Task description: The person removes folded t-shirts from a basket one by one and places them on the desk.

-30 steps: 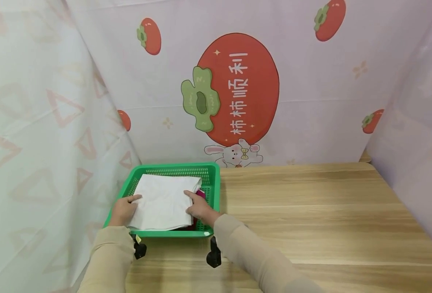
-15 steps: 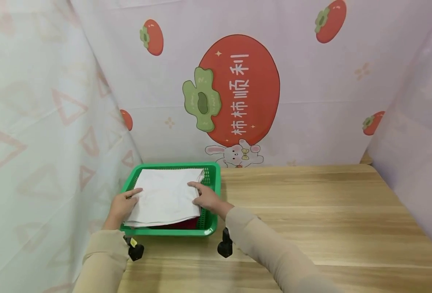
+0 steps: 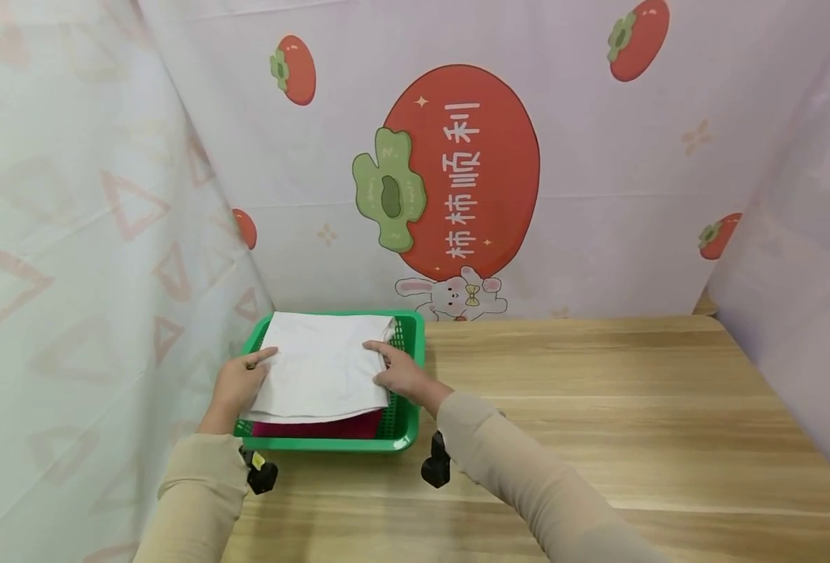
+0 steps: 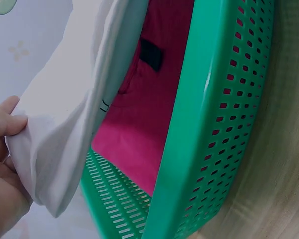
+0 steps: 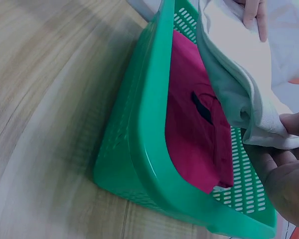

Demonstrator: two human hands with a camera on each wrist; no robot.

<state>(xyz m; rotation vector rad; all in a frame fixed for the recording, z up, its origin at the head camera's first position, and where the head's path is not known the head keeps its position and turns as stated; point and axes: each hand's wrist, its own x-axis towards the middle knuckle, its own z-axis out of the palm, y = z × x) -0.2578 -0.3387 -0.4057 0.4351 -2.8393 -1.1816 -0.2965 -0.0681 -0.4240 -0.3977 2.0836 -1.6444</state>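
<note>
A folded white garment (image 3: 322,367) is held level over the green plastic basket (image 3: 330,446). My left hand (image 3: 237,385) pinches its left edge, thumb on top and fingers beneath, as the left wrist view shows. At the opposite edge my right hand (image 3: 402,374) grips it the same way, with fingers underneath in the right wrist view. Below, inside the basket, lies a folded dark pink shirt (image 4: 144,117) with a black label (image 5: 202,107) near its collar. A gap separates the white garment's near edge from the pink shirt in both wrist views.
The basket stands at the back left of a wooden table (image 3: 598,407), close to the white printed curtain (image 3: 127,313) on the left. Another printed sheet with a large red persimmon (image 3: 471,172) hangs behind. Black wrist camera mounts (image 3: 438,461) hang under the forearms.
Both hands have lifted the white garment and shifted it toward the back, the right hand also slightly rightward. More of the pink shirt shows at the basket's front.
</note>
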